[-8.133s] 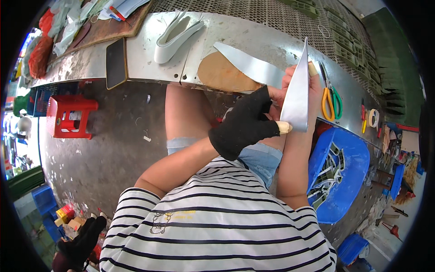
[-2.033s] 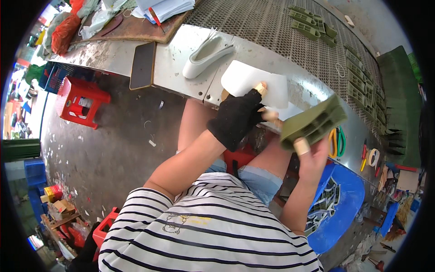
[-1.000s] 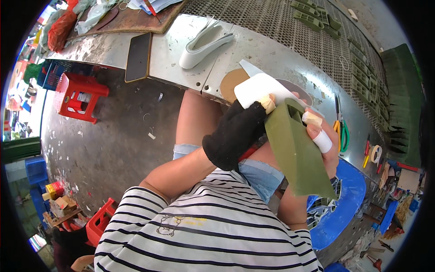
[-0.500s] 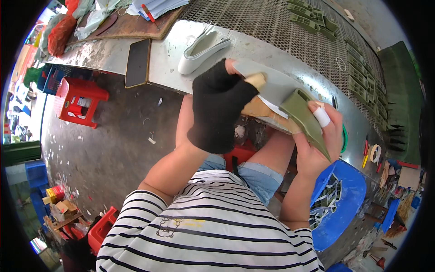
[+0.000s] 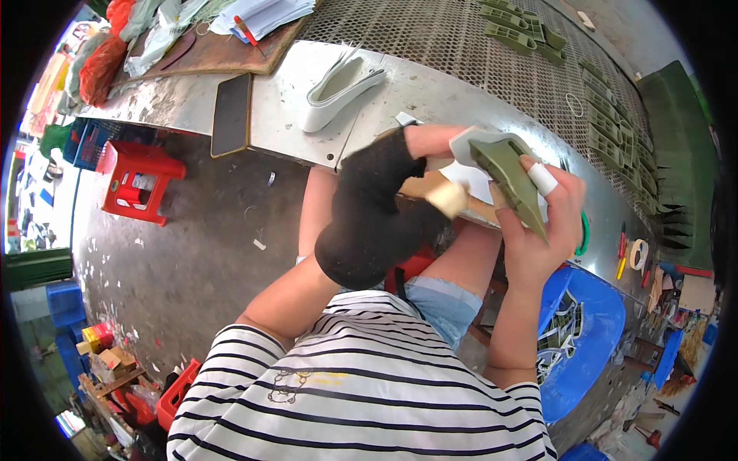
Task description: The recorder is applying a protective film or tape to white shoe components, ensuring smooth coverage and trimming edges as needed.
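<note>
My right hand (image 5: 547, 219), with white tape around one finger, grips an olive-green wedge-shaped piece (image 5: 511, 175) with a hollow top, tilted over my lap. A flexible white strip (image 5: 486, 135) bends around the wide far end of this piece. My left hand (image 5: 384, 203) wears a black fingerless glove and a yellowish thumb cover, blurred by motion. Its extended fingers press the strip against the piece from the left, and the thumb stands apart from them. More white material (image 5: 473, 179) hangs below, partly hidden by the left thumb.
A bundle of white strips (image 5: 338, 96) and a phone (image 5: 231, 115) lie on the metal table (image 5: 280, 100). Green pieces (image 5: 615, 115) line the mesh surface. A blue basin (image 5: 592, 338) holds more parts at my right. A red stool (image 5: 138, 180) stands left.
My left hand has turned and swung its fingers to the wedge's far end, drawing the white strip from a flat stretch into a bend around it. The wedge has shifted slightly in my right hand.
</note>
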`<state>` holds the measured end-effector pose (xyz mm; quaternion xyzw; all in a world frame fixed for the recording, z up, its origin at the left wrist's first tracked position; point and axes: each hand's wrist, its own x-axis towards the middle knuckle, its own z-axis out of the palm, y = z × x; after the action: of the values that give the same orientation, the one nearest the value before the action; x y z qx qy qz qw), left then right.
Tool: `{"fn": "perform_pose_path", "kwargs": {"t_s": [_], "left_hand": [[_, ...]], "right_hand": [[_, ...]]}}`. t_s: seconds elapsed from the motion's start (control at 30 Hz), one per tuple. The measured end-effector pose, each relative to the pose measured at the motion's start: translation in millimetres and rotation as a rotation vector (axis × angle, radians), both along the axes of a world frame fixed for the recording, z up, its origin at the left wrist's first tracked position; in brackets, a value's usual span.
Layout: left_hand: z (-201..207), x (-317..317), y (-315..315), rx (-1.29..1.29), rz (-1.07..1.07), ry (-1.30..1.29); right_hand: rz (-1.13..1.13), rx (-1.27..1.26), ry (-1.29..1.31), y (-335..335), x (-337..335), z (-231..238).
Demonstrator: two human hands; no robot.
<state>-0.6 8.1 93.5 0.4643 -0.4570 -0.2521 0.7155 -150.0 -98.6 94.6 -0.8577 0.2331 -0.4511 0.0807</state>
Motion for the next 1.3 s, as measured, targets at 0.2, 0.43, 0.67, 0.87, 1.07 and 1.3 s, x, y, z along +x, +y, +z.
{"fn": "perform_pose_path", "kwargs": {"t_s": [0.2, 0.43, 0.67, 0.87, 1.07, 1.3], "left_hand": [[-7, 1, -7, 0.199, -0.263, -0.072], [-2, 21, -17, -0.286, -0.185, 0.216], [6, 24, -5, -0.220, -0.499, 0.183], [-28, 8, -13, 0.110, -0.387, 0.309], [-39, 5, -21, 0.162, -0.378, 0.457], [-53, 25, -21, 0.039, -0.451, 0.496]], "right_hand": [[0.032, 0.091, -0.021, -1, 12, -8], [0.057, 0.193, -0.098, -7, 12, -22], [0.083, 0.176, 0.034, -10, 6, -23], [0.208, 0.220, 0.026, -4, 11, -9], [0.142, 0.125, 0.064, 3, 10, 0], [0.721, 1.762, -0.262, 7, -30, -88]]}}
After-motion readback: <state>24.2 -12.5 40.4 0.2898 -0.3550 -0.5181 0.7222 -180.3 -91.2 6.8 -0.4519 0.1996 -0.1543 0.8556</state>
